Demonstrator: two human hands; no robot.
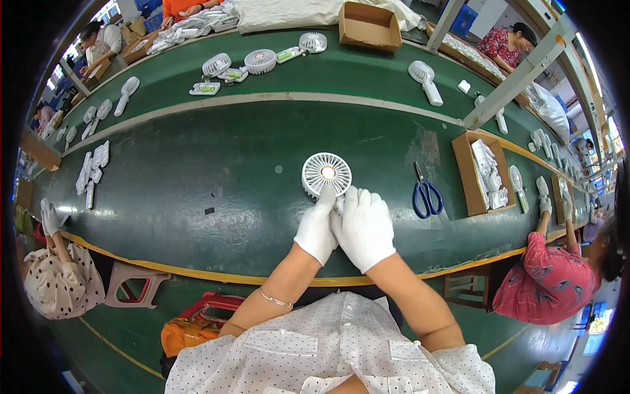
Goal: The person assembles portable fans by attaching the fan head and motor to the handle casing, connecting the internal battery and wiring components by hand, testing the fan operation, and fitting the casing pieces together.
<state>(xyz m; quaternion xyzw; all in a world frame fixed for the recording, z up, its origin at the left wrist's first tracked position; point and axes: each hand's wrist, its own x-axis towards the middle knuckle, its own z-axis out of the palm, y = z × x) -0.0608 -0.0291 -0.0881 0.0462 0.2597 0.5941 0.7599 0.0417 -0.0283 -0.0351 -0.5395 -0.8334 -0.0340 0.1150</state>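
Observation:
A white handheld fan (327,172) with a round slatted grille and an orange-ringed centre faces up over the middle of the green table. Both of my hands wear white gloves and meet at its lower side. My left hand (317,226) grips it with the thumb lying on the lower rim of the grille. Beside it, my right hand (365,226) closes round the lower part, so the fan's handle is mostly hidden by the gloves. Blue-handled scissors (426,197) lie on the table to the right of my right hand.
An open cardboard box (467,177) of white plastic parts stands at the right. White casing pieces (92,172) lie at the left. Beyond a pale divider (289,97), several fans (260,61) rest on a green belt. Co-workers sit at both sides and across.

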